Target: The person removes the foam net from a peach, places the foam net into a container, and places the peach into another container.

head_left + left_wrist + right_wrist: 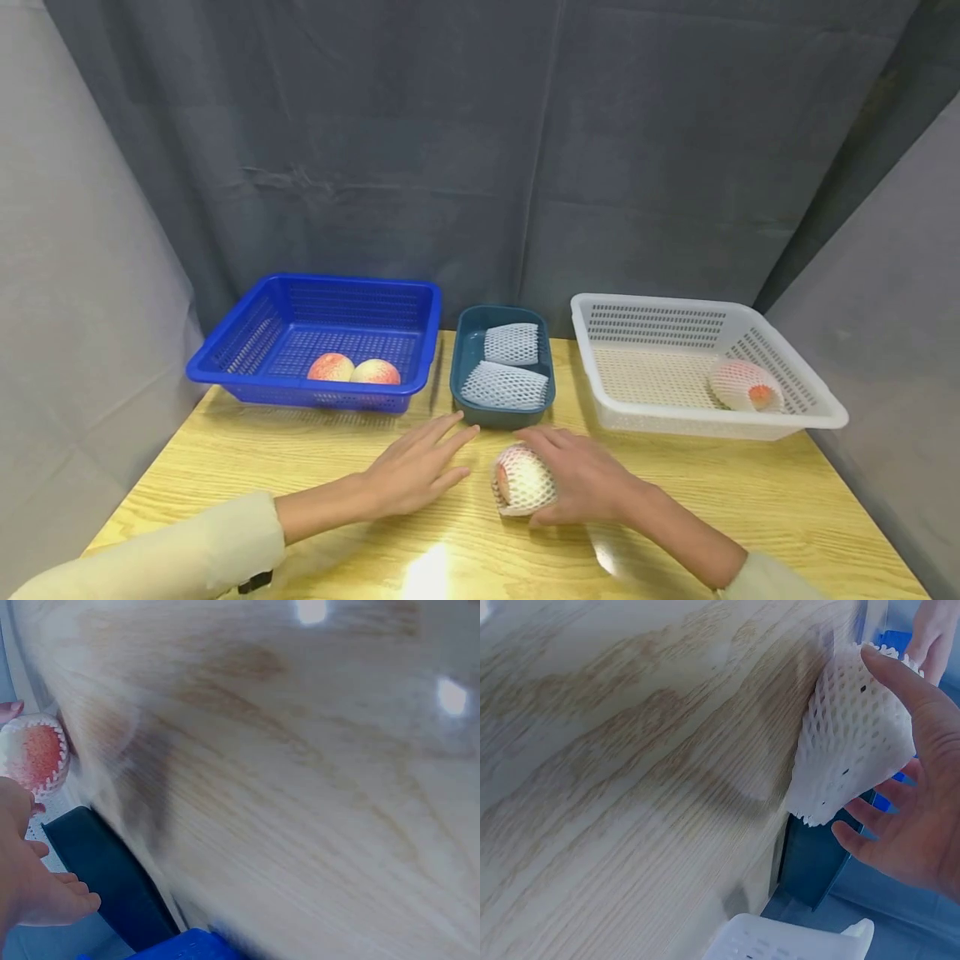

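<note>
A peach in a white foam net (pixel 527 479) is low at the table's front middle, its red-yellow end showing through the net's opening toward the left. My right hand (pixel 585 477) grips it from the right, thumb on the near side and fingers over the far side. In the right wrist view the foam net (pixel 851 739) covers the fruit, and the right hand (pixel 930 787) curves around it. My left hand (pixel 412 471) hovers just left of the peach, fingers extended and holding nothing. The left wrist view shows the peach's bare red end (pixel 39 756) framed by the net's edge.
A blue basket (pixel 315 386) at back left holds two bare peaches (pixel 360 371). Behind the hands, a dark green tub (pixel 501 419) contains two empty foam nets (pixel 506 385). At back right stands a white basket (pixel 690 421) with a netted peach (pixel 738 383) inside. Dark curtains hang behind.
</note>
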`<control>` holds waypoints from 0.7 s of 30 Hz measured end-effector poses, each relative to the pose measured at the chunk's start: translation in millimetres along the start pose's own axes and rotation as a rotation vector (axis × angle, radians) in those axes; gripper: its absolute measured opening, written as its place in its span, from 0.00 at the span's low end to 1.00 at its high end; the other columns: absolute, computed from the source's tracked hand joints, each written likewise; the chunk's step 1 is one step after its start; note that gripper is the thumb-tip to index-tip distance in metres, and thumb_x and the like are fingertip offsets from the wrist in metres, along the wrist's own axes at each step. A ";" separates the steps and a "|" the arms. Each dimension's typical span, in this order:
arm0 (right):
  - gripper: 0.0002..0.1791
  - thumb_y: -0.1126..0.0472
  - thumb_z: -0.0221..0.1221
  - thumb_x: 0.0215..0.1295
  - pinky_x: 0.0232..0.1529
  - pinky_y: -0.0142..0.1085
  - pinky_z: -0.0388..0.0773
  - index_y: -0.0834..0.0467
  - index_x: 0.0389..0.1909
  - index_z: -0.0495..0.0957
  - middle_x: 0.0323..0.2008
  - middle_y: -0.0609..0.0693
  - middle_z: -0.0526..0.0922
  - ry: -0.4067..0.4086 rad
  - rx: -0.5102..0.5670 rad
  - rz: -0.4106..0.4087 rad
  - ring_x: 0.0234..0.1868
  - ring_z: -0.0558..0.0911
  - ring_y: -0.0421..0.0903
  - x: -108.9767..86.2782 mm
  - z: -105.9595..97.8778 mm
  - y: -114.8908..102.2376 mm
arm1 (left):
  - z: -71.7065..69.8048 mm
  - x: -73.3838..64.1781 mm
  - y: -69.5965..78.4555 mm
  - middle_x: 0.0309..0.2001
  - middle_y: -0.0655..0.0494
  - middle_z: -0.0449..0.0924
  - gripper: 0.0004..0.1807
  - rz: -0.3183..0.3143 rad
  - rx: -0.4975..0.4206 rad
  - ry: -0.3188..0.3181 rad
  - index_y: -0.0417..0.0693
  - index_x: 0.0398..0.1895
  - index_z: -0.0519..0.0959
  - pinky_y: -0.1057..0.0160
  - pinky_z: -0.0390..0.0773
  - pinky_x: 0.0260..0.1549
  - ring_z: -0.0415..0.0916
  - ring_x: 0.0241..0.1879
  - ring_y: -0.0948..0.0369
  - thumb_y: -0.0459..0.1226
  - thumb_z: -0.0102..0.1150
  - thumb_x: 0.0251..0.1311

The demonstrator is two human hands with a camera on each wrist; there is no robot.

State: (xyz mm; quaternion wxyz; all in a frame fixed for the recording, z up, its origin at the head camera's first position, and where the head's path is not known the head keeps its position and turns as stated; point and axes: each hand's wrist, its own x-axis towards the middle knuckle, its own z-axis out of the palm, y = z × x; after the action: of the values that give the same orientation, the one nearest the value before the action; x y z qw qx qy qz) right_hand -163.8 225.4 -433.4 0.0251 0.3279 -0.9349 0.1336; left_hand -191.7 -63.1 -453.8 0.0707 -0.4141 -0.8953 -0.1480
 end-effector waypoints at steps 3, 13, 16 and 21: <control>0.57 0.43 0.80 0.35 0.49 0.47 0.79 0.52 0.70 0.65 0.59 0.52 0.76 -0.029 0.035 0.009 0.55 0.77 0.50 1.2 1.1 -0.9 | -3.1 2.3 1.3 0.74 0.40 0.58 0.30 0.002 0.009 0.003 0.49 0.75 0.64 0.43 0.61 0.66 0.59 0.71 0.44 0.50 0.51 0.74; 0.44 0.48 0.77 0.41 0.39 0.36 0.79 0.50 0.62 0.71 0.52 0.45 0.77 0.011 0.053 -0.042 0.46 0.77 0.42 4.5 3.4 -0.6 | -17.5 6.8 3.2 0.75 0.42 0.56 0.31 0.003 0.010 -0.003 0.51 0.76 0.62 0.44 0.61 0.67 0.58 0.71 0.44 0.51 0.49 0.75; 0.43 0.50 0.76 0.41 0.37 0.34 0.78 0.51 0.62 0.71 0.52 0.46 0.76 0.004 0.069 -0.027 0.44 0.77 0.42 5.4 1.5 -1.1 | -22.5 8.1 2.5 0.75 0.43 0.56 0.31 0.004 0.005 0.008 0.51 0.76 0.62 0.44 0.61 0.67 0.58 0.71 0.45 0.51 0.48 0.75; 0.41 0.53 0.76 0.41 0.35 0.33 0.78 0.52 0.60 0.70 0.50 0.45 0.75 0.017 0.088 -0.030 0.41 0.76 0.41 10.0 -6.5 -0.9 | -33.4 11.5 -0.2 0.74 0.42 0.58 0.31 0.022 0.011 0.054 0.49 0.76 0.63 0.44 0.59 0.68 0.58 0.71 0.47 0.50 0.50 0.75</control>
State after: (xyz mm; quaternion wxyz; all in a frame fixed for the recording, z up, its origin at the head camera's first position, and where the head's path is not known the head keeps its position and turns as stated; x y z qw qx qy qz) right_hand -171.3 220.4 -425.6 0.0205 0.3414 -0.9229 0.1771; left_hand -199.2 -65.7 -419.3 0.0990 -0.4192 -0.8893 -0.1533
